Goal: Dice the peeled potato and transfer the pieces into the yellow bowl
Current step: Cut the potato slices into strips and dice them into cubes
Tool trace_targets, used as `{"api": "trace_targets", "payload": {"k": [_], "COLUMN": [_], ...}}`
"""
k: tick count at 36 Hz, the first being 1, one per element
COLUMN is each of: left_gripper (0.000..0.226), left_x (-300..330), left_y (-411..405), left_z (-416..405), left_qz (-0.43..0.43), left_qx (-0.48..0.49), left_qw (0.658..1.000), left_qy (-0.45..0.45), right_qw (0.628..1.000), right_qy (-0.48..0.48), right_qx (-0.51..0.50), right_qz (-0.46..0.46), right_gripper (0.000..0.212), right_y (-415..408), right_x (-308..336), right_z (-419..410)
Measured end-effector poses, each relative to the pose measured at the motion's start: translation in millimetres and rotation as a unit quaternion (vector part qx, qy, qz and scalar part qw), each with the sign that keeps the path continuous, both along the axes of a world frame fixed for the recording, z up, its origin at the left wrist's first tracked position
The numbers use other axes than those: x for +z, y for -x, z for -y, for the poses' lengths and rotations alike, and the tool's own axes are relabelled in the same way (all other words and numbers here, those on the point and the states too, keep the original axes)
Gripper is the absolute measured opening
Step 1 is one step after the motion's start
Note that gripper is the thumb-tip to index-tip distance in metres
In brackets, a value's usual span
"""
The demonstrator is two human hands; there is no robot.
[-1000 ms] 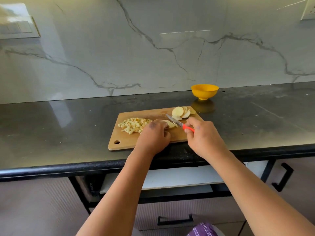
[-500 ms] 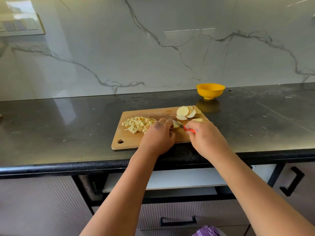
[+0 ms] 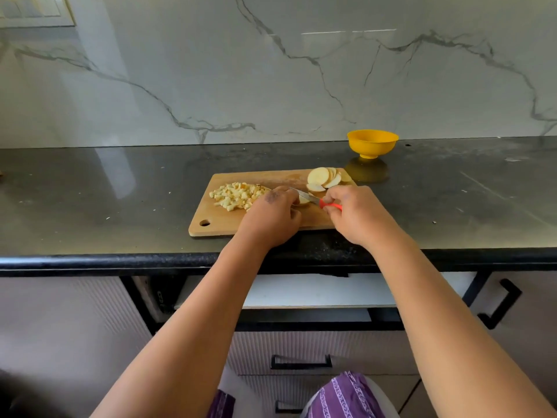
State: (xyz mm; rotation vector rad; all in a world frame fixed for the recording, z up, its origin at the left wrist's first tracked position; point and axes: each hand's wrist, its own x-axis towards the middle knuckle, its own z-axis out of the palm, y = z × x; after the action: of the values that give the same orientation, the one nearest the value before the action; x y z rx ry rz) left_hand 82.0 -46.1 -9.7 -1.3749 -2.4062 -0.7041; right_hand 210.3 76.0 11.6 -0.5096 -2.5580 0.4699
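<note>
Tabletop: one dark, glossy stone tabletop is running the full width of the view and carrying everything named here.
Cutting board: one wooden board is lying near the front edge of the tabletop; it is the landmark for every place below.
Yellow bowl: one small yellow bowl is standing on the tabletop just beyond the board's far right corner, apart from the board; its inside is not showing.
Left hand: one hand is resting on the board's near middle, its grip curling down onto a potato piece that is peeking out at the fingertips.
Right hand: one hand is hovering over the board's near right edge, its grip closing tightly round the red handle of the knife.
Knife: one small knife is pointing left across the board, its blade reaching the potato piece.
Diced pile: one heap of small cubes is sitting on the board's left half; the cubes are too many and too small to count.
Potato slices: one fanned stack is lying at the board's far right corner; roughly five or six rounds, overlapping too much for a sure count.
Step in hand: the person appears to be dicing, with the transfer not yet begun.
Next move: it is likely calling for steady downward cuts, with the left fingertips tucking clear of the blade.
</note>
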Motion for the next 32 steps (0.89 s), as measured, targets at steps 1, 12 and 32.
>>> {"api": "trace_targets", "payload": {"k": [1, 12, 32], "left_gripper": [0.02, 0.018, 0.022], "left_x": [0.1, -2.9, -3.3], "left_y": [-0.6, -1.8, -0.8], "left_z": [0.2, 2.7, 2.6], "left_qz": [0.001, 0.004, -0.003], "left_qx": [0.002, -0.004, 0.001], "left_qw": [1.0, 1.0, 1.0], "left_qy": [-0.002, -0.023, -0.015], "right_qw": [1.0, 0.997, 0.999], "right_qy": [0.002, -0.03, -0.04], "right_qx": [0.002, -0.002, 0.009], "right_qz": [0.014, 0.076, -0.011], "right_gripper": [0.014, 0.002, 0.01], "right_y": [-3.4, -50.0, -7.9], "right_x": [5.6, 41.4, -1.9], "right_z": [-0.5, -10.9, 7.3]}}
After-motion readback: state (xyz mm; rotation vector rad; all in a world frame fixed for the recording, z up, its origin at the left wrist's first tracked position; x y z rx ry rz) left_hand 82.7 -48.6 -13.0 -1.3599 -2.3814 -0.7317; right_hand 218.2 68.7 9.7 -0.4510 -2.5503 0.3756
